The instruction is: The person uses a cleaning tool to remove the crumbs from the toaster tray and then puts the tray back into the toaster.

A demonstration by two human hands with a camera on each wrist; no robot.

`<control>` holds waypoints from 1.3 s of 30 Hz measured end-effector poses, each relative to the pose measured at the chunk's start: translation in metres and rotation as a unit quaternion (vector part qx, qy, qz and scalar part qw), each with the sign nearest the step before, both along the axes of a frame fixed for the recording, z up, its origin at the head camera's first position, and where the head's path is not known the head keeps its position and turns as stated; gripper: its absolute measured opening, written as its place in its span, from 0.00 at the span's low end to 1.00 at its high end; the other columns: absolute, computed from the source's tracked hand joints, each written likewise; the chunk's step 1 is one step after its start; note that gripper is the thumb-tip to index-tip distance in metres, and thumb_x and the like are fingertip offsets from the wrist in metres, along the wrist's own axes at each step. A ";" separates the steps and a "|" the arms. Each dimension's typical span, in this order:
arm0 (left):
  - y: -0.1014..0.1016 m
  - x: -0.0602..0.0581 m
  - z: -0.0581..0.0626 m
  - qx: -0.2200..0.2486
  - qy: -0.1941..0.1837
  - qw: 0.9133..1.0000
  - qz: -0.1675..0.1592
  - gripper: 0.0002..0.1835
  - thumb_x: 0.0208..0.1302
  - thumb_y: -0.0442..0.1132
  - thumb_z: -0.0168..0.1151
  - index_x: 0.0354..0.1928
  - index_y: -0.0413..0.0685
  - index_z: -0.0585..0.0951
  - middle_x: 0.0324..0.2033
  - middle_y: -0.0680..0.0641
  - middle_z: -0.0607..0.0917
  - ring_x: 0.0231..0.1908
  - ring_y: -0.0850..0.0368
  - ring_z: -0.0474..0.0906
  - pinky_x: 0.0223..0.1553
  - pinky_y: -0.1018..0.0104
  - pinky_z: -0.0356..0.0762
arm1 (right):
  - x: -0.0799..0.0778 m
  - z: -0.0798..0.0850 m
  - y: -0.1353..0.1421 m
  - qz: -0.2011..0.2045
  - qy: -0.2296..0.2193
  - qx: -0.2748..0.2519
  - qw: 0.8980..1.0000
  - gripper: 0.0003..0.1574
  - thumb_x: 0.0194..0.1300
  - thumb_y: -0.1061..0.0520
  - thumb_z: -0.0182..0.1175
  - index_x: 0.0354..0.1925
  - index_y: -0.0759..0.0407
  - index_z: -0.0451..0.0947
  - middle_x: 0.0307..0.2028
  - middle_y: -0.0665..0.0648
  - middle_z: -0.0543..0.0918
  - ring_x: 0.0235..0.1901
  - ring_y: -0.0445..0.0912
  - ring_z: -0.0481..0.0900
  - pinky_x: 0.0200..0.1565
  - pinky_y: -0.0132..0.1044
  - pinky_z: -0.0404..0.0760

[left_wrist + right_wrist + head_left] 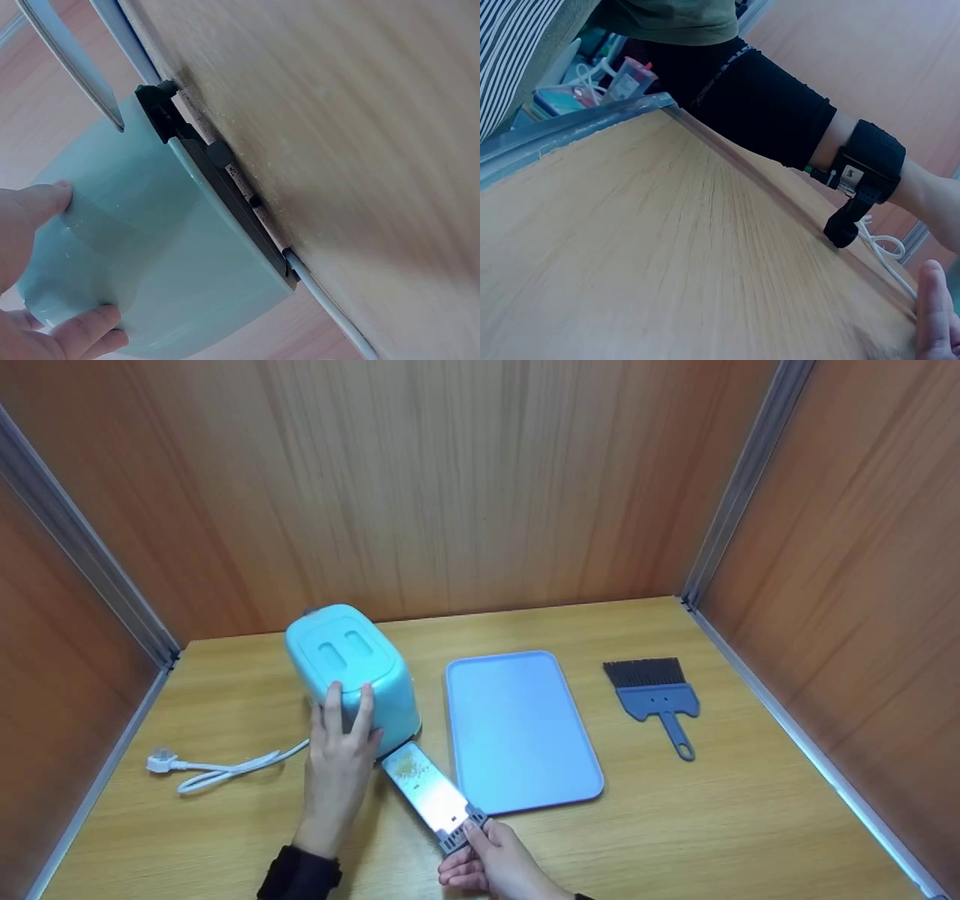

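Note:
A turquoise toaster (394, 690) stands on the left half of the table. My left hand (341, 765) rests on its near end, fingers spread over the surface; thumb and fingertips press on the shell in the left wrist view. My right hand (506, 859) pinches the slotted grey end of a metal crumb tray (429, 791), thumb on top. Yellowish crumbs (409, 765) lie toward the tray's far end, which is close by the toaster's base. In the left wrist view, a dark opening (161, 112) shows low on the toaster.
A blue rectangular tray (521, 727) lies right of the toaster. Farther right is a blue hand brush (660, 697) with dark bristles. The toaster's white cord (225, 771) and plug (161, 763) lie to the left. Wood panels (480, 487) enclose the table on the back and sides.

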State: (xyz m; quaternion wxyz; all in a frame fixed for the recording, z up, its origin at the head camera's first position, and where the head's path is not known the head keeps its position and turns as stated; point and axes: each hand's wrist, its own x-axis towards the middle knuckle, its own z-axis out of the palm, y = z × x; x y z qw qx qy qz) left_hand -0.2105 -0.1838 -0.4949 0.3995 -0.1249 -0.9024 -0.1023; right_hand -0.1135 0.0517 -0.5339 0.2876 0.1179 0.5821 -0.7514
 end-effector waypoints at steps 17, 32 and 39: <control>-0.003 0.002 0.000 -0.018 -0.016 1.000 0.006 0.44 0.62 0.41 0.82 0.77 0.53 0.70 0.72 0.29 0.65 0.66 0.16 0.72 0.50 0.33 0.87 | -0.006 0.003 0.011 -0.004 0.027 0.000 1.000 0.18 0.90 0.54 0.40 0.59 0.67 0.66 0.38 0.61 0.90 0.33 0.44 0.91 0.44 0.35 0.92; 0.005 0.009 0.009 0.040 -0.054 0.998 -0.001 0.42 0.66 0.48 0.79 0.79 0.55 0.71 0.76 0.28 0.64 0.71 0.19 0.69 0.59 0.27 0.82 | -0.009 0.006 0.017 -0.043 0.106 -0.047 0.992 0.17 0.90 0.53 0.41 0.56 0.68 0.65 0.31 0.57 0.89 0.31 0.43 0.91 0.40 0.33 0.92; 0.017 0.019 0.016 0.063 -0.053 0.997 -0.002 0.48 0.62 0.50 0.81 0.80 0.52 0.66 0.77 0.26 0.61 0.75 0.19 0.62 0.64 0.20 0.74 | -0.018 0.013 0.025 -0.062 0.101 -0.036 0.992 0.17 0.90 0.51 0.42 0.55 0.66 0.65 0.35 0.58 0.90 0.34 0.43 0.92 0.42 0.32 0.92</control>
